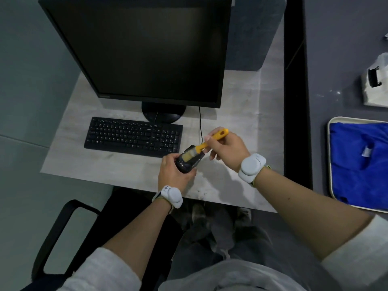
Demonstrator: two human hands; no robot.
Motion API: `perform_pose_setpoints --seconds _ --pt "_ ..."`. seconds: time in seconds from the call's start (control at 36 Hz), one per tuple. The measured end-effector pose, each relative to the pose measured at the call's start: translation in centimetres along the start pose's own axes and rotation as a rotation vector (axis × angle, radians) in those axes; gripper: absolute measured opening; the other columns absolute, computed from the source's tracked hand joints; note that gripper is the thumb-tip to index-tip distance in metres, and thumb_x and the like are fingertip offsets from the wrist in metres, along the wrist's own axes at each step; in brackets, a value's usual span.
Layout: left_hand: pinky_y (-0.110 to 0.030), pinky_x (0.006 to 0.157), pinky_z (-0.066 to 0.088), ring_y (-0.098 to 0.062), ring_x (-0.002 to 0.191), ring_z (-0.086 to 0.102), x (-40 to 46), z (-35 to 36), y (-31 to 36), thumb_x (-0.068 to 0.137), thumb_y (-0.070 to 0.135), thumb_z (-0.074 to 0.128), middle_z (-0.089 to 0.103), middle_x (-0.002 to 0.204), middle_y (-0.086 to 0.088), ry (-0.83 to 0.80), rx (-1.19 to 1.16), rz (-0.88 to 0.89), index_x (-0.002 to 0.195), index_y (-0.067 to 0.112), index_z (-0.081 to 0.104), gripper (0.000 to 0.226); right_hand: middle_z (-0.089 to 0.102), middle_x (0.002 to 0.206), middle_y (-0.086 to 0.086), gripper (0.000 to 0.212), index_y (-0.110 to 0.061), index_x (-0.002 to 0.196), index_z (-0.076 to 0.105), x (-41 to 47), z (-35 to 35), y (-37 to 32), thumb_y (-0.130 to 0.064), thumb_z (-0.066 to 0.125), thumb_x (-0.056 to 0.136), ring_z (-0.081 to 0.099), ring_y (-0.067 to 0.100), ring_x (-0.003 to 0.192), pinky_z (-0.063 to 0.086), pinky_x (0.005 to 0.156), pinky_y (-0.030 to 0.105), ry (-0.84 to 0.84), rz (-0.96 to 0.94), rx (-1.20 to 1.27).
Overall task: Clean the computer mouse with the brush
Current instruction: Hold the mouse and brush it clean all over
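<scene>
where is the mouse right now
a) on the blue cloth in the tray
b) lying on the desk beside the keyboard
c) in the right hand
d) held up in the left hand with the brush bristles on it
d: the left hand grips the mouse above the desk while the right hand presses the yellow brush bristles onto it.

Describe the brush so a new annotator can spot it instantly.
Start at the black monitor on the pale desk, then drop to the keyboard in front of it. Just right of the keyboard, the right hand holds the brush against the black mouse in the left hand. It is the only yellow thing there, with pale bristles.
</scene>
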State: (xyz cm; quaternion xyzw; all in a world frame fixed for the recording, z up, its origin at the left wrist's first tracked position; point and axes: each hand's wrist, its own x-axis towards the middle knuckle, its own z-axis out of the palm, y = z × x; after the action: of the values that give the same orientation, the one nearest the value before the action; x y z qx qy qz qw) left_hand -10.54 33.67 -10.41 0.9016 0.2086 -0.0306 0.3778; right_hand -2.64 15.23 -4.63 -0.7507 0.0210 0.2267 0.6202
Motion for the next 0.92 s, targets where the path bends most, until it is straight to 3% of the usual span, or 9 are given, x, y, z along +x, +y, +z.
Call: perform_pose_setpoints --seconds 0.14,0.28,0.36,0.5,0.64,0.69,0.75,0.86,0.92 --pt "-0.026 0.079 0.044 -0.014 0.097 0.054 0.3 -0.1 0.0 0.065 0.033 0.088 0.050 0.113 0.006 -0.027 0.013 -0.021 0.119 0.021 0.056 0.064 0.079 0.080 0.010 0.017 -0.010 0.095 0.070 0.3 0.9 -0.2 -0.025 0.067 0.102 0.068 0.023 0.064 0.053 0.058 0.026 -0.126 0.003 -0.030" --pt "-0.024 0.078 0.044 -0.013 0.097 0.055 0.7 -0.1 -0.1 0.065 0.035 0.088 0.052 0.114 0.005 -0.027 0.014 -0.001 0.119 0.021 0.056 0.065 0.081 0.083 0.007 0.020 -0.010 0.098 0.074 1.2 0.7 0.5 -0.030 0.069 0.101 0.069 0.019 0.064 0.055 0.059 0.026 -0.124 0.041 -0.064" --pt "-0.030 0.079 0.050 -0.016 0.097 0.057 0.7 -0.1 -0.2 0.064 0.036 0.087 0.053 0.112 0.004 -0.020 0.010 0.020 0.118 0.021 0.057 0.064 0.081 0.083 0.007 0.023 -0.010 0.100 0.073 1.8 0.3 1.0 -0.032 0.067 0.101 0.069 0.021 0.064 0.053 0.060 0.031 -0.051 0.084 -0.032" --pt "-0.025 0.077 0.045 -0.014 0.093 0.056 0.6 0.0 0.0 0.063 0.043 0.086 0.054 0.108 0.005 -0.016 -0.010 0.047 0.115 0.020 0.059 0.063 0.080 0.084 0.002 0.022 -0.016 0.097 0.071 2.9 -0.8 1.9 -0.036 0.064 0.102 0.070 0.020 0.059 0.053 0.060 0.033 0.158 0.162 -0.033" --pt "-0.028 0.078 0.050 -0.015 0.092 0.058 0.7 0.2 0.0 0.063 0.043 0.086 0.054 0.108 0.005 -0.029 -0.015 0.038 0.113 0.021 0.058 0.062 0.077 0.091 -0.002 0.028 -0.017 0.103 0.071 2.8 -1.9 1.9 -0.042 0.059 0.104 0.074 0.020 0.068 0.053 0.059 0.022 0.347 0.141 -0.166" --pt "-0.030 0.079 0.052 -0.016 0.092 0.058 0.8 0.3 -0.2 0.063 0.044 0.085 0.054 0.108 0.005 -0.035 -0.010 0.035 0.113 0.022 0.058 0.062 0.078 0.093 -0.003 0.024 -0.021 0.103 0.070 2.7 -1.7 1.8 -0.042 0.059 0.104 0.074 0.017 0.066 0.052 0.058 0.019 0.337 0.120 -0.128" --pt "-0.032 0.079 0.052 -0.017 0.093 0.058 0.9 0.4 -0.2 0.063 0.043 0.086 0.053 0.108 0.005 -0.035 -0.007 0.036 0.113 0.022 0.057 0.062 0.080 0.092 -0.001 0.021 -0.021 0.101 0.071 2.6 -1.4 1.5 -0.040 0.060 0.103 0.073 0.019 0.064 0.054 0.062 0.027 0.275 0.112 -0.053" --pt "-0.033 0.079 0.053 -0.017 0.094 0.058 1.1 0.5 -0.3 0.063 0.038 0.088 0.053 0.108 0.005 -0.016 -0.013 0.035 0.114 0.020 0.058 0.061 0.079 0.082 0.008 0.015 -0.014 0.095 0.071 2.4 -0.6 1.0 -0.024 0.063 0.102 0.066 0.027 0.060 0.048 0.055 0.033 0.049 0.154 0.117" --pt "-0.033 0.079 0.053 -0.015 0.093 0.058 1.1 0.4 -0.3 0.063 0.039 0.088 0.053 0.108 0.005 -0.018 -0.017 0.036 0.113 0.021 0.058 0.061 0.080 0.082 0.004 0.015 -0.018 0.094 0.072 2.5 -0.4 1.2 -0.028 0.063 0.102 0.067 0.025 0.059 0.050 0.057 0.035 0.065 0.180 0.071"
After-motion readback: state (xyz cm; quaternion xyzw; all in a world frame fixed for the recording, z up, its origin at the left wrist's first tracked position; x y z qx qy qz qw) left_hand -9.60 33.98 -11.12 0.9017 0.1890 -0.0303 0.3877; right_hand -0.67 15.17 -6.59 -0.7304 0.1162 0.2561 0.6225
